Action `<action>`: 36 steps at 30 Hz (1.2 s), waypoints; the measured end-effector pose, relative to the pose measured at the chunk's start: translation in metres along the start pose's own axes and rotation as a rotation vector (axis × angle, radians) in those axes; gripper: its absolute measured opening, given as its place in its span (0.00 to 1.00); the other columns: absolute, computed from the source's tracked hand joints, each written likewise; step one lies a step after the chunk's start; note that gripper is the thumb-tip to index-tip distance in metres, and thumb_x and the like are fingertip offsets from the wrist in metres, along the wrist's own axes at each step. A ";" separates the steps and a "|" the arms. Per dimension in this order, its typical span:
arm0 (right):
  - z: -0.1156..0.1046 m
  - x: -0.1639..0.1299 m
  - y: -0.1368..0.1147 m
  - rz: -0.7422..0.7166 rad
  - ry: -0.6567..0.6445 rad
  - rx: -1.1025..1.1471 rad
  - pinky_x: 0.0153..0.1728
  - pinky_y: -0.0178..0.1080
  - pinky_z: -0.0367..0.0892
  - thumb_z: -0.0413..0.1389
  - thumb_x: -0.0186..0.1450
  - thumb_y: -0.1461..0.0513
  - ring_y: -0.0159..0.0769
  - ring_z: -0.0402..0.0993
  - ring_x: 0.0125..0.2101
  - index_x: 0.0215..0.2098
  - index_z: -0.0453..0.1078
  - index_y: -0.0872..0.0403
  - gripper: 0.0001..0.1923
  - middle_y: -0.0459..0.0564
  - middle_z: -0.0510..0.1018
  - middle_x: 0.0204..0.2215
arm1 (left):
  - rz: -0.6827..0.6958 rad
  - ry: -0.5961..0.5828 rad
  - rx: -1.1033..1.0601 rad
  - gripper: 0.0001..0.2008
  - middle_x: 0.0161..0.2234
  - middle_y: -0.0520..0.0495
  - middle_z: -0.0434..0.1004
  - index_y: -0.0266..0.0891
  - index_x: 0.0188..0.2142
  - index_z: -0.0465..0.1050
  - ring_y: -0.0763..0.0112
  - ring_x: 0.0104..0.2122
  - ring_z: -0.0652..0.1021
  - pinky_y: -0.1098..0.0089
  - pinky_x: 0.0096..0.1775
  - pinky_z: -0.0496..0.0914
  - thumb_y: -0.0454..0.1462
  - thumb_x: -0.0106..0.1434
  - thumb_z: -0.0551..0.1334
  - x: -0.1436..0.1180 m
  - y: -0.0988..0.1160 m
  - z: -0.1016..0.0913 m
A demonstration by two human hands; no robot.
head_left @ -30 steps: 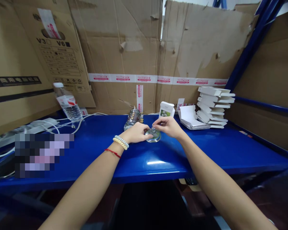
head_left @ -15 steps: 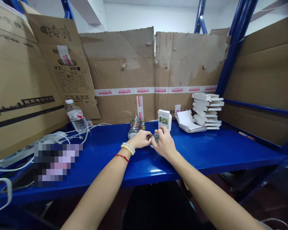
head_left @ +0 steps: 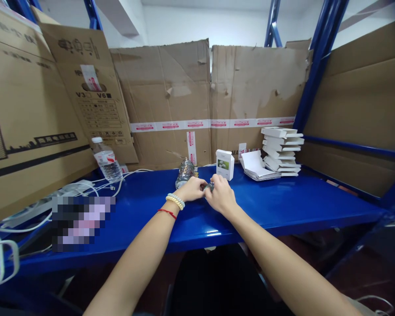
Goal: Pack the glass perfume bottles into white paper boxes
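Cardboard sheets wall in a blue metal shelf that serves as a workbench. Near its middle, the left hand and the right hand meet, fingers curled around a small clear glass bottle that sits between them just above the shelf; most of it is hidden by the fingers. Just behind the hands lies a bundle of similar glass bottles, and a small white box stands upright beside it. Farther right, flat white cartons lie next to a stack of folded boxes. On the left stand a plastic water bottle and some white cables.
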State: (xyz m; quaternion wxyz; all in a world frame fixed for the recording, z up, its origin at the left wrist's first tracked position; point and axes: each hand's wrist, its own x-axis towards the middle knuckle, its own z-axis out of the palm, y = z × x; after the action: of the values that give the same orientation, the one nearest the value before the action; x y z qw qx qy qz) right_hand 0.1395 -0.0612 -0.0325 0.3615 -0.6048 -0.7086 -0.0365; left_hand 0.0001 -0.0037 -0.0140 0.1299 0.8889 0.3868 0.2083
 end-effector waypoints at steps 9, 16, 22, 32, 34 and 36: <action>0.001 -0.001 -0.004 0.075 -0.019 0.047 0.32 0.41 0.63 0.47 0.60 0.63 0.46 0.67 0.43 0.38 0.61 0.50 0.08 0.53 0.74 0.40 | 0.009 -0.012 0.041 0.13 0.29 0.47 0.80 0.35 0.33 0.78 0.71 0.28 0.75 0.73 0.33 0.67 0.30 0.50 0.56 -0.001 0.003 -0.003; 0.000 -0.003 -0.003 0.112 -0.013 0.152 0.35 0.42 0.66 0.48 0.60 0.62 0.46 0.67 0.45 0.41 0.63 0.49 0.11 0.52 0.75 0.44 | 0.016 -0.013 0.036 0.11 0.25 0.49 0.78 0.34 0.32 0.77 0.73 0.25 0.72 0.74 0.31 0.65 0.31 0.51 0.58 -0.001 0.002 -0.003; -0.004 -0.005 0.020 -0.119 0.005 0.279 0.48 0.43 0.67 0.52 0.58 0.63 0.42 0.69 0.48 0.50 0.65 0.51 0.21 0.54 0.74 0.48 | -0.024 -0.031 -0.051 0.11 0.24 0.50 0.76 0.34 0.33 0.76 0.72 0.25 0.74 0.74 0.30 0.66 0.38 0.52 0.62 -0.002 -0.001 -0.009; 0.008 0.057 0.065 -0.131 -0.328 0.176 0.45 0.41 0.67 0.59 0.56 0.64 0.39 0.73 0.41 0.51 0.70 0.57 0.23 0.57 0.76 0.45 | -0.309 -0.362 -0.322 0.19 0.21 0.54 0.73 0.35 0.33 0.74 0.74 0.20 0.71 0.73 0.23 0.67 0.41 0.41 0.71 -0.018 -0.009 -0.044; 0.014 0.058 0.065 -0.186 -0.421 0.111 0.46 0.41 0.66 0.60 0.56 0.63 0.43 0.73 0.44 0.52 0.70 0.58 0.24 0.60 0.76 0.46 | -0.324 -0.372 -0.343 0.20 0.21 0.54 0.73 0.36 0.34 0.74 0.73 0.20 0.72 0.72 0.24 0.67 0.42 0.41 0.72 -0.019 -0.012 -0.044; 0.021 0.055 0.064 -0.218 -0.444 0.075 0.48 0.40 0.65 0.56 0.59 0.66 0.43 0.73 0.45 0.52 0.69 0.59 0.21 0.60 0.77 0.45 | -0.310 -0.372 -0.363 0.20 0.22 0.54 0.73 0.36 0.34 0.74 0.72 0.21 0.73 0.72 0.25 0.67 0.42 0.42 0.72 -0.018 -0.013 -0.042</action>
State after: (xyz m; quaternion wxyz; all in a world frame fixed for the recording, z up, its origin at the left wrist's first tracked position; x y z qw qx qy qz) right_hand 0.1859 0.0115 -0.0423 0.2131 -0.5042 -0.8326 0.0846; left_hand -0.0384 -0.0054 0.0129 0.3857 0.8044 0.4437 0.0852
